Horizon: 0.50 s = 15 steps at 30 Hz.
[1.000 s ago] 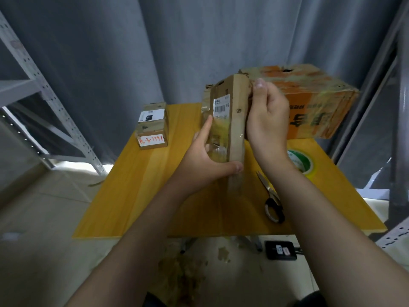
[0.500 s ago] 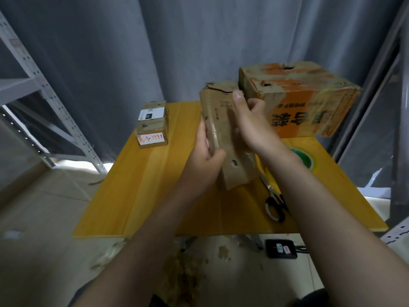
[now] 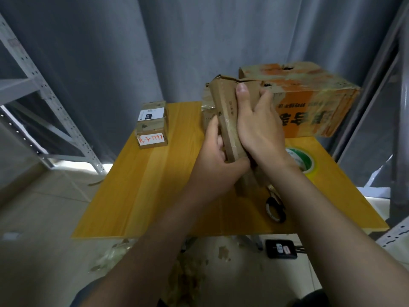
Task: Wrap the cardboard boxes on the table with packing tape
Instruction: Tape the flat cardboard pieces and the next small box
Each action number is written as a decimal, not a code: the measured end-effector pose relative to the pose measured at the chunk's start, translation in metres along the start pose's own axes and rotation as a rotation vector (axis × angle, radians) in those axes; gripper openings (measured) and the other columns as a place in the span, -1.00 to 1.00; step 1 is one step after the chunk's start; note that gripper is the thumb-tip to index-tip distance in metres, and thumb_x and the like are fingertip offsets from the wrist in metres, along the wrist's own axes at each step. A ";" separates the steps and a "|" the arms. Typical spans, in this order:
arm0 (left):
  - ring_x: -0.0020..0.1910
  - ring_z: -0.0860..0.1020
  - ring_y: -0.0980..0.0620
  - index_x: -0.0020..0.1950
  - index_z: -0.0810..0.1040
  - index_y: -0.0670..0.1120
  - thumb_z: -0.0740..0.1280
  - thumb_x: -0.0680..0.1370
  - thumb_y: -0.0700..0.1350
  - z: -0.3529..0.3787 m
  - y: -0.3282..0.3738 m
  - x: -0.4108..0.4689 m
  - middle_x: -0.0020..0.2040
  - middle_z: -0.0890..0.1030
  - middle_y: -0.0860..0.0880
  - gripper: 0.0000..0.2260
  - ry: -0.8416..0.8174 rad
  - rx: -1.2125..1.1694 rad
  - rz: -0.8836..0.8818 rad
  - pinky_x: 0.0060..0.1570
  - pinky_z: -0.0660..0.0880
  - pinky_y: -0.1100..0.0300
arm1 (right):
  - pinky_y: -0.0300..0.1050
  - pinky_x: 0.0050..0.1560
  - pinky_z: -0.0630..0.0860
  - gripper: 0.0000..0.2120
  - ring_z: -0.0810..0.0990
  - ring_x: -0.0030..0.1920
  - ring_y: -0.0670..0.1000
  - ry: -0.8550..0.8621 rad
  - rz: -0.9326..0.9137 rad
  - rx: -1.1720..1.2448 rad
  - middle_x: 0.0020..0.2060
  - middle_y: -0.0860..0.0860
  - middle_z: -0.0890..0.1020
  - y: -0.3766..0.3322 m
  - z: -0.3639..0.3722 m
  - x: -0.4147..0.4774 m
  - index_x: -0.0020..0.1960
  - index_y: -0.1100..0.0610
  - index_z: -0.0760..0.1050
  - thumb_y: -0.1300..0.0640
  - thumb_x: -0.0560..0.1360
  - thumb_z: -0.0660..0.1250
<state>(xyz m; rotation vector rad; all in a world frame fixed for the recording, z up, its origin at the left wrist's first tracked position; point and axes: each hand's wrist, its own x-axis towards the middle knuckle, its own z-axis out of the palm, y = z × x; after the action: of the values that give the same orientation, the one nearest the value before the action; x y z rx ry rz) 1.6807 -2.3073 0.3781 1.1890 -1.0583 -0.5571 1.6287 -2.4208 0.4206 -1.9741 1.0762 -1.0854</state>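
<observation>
Above the yellow table [image 3: 155, 185], a worn cardboard box [image 3: 228, 120] is gripped by both hands, left hand [image 3: 215, 158] low, right hand [image 3: 259, 134] higher.

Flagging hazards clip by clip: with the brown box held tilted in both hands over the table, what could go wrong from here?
1. The brown box is gripped at a tilt by the left hand and right hand; a slip could tip it onto the scissors lying by its lower end.
2. The tape roll lies behind the right forearm; reaching for it leaves one hand holding the box.
3. The box's top edge looks torn, so tape may wrinkle there.
</observation>
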 end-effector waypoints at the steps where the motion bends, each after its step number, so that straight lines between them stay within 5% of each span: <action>1: 0.05 0.71 -0.01 0.49 0.33 0.06 0.42 0.42 -0.39 -0.001 0.001 -0.001 0.09 0.71 -0.07 -0.29 0.003 -0.021 0.003 -0.05 0.62 0.20 | 0.10 0.09 0.46 -0.29 0.59 0.20 0.19 0.037 -0.031 -0.027 0.22 0.04 0.62 0.003 -0.001 0.001 0.39 0.03 0.34 -0.48 0.56 -0.09; 6: 0.13 0.68 -0.28 0.55 0.30 -0.11 0.40 0.35 -0.41 -0.013 0.011 -0.005 0.18 0.66 -0.31 -0.23 0.009 -0.118 -0.021 0.07 0.66 -0.17 | 0.09 -0.13 0.46 -0.50 0.61 -0.06 0.18 0.122 -0.162 -0.064 -0.09 0.03 0.64 0.015 -0.009 0.008 0.14 0.05 0.44 -0.32 0.68 -0.05; 9: 0.16 0.68 -0.25 0.51 0.37 -0.03 0.37 0.35 -0.41 -0.024 0.011 -0.003 0.21 0.68 -0.28 -0.26 -0.002 -0.117 -0.031 0.11 0.65 -0.15 | 0.03 -0.13 0.47 -0.52 0.63 -0.09 0.02 0.043 -0.175 0.055 -0.19 -0.08 0.63 0.020 -0.013 0.012 -0.05 0.03 0.51 -0.22 0.73 -0.04; 12: 0.23 0.66 -0.19 0.56 0.34 -0.09 0.36 0.46 -0.35 -0.025 0.011 -0.004 0.28 0.66 -0.21 -0.33 0.009 -0.143 -0.039 0.15 0.64 -0.11 | -0.40 -0.26 0.44 -0.41 0.62 -0.22 -0.30 -0.031 -0.019 0.288 -0.28 -0.23 0.69 0.017 -0.017 0.016 -0.15 -0.02 0.62 -0.22 0.74 -0.07; 15: 0.18 0.69 -0.07 0.52 0.39 -0.06 0.30 0.58 -0.26 -0.024 0.009 -0.001 0.22 0.70 -0.06 -0.51 0.063 -0.164 -0.041 0.01 0.66 0.09 | -0.33 -0.11 0.51 -0.45 0.65 -0.20 -0.26 -0.055 0.244 0.463 -0.34 -0.32 0.68 0.016 -0.013 0.018 -0.16 -0.07 0.62 -0.29 0.70 -0.01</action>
<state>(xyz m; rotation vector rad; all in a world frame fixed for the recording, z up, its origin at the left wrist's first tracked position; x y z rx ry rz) 1.6999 -2.2926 0.3859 1.0789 -0.9186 -0.6220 1.6173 -2.4455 0.4201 -1.4596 0.9093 -1.0298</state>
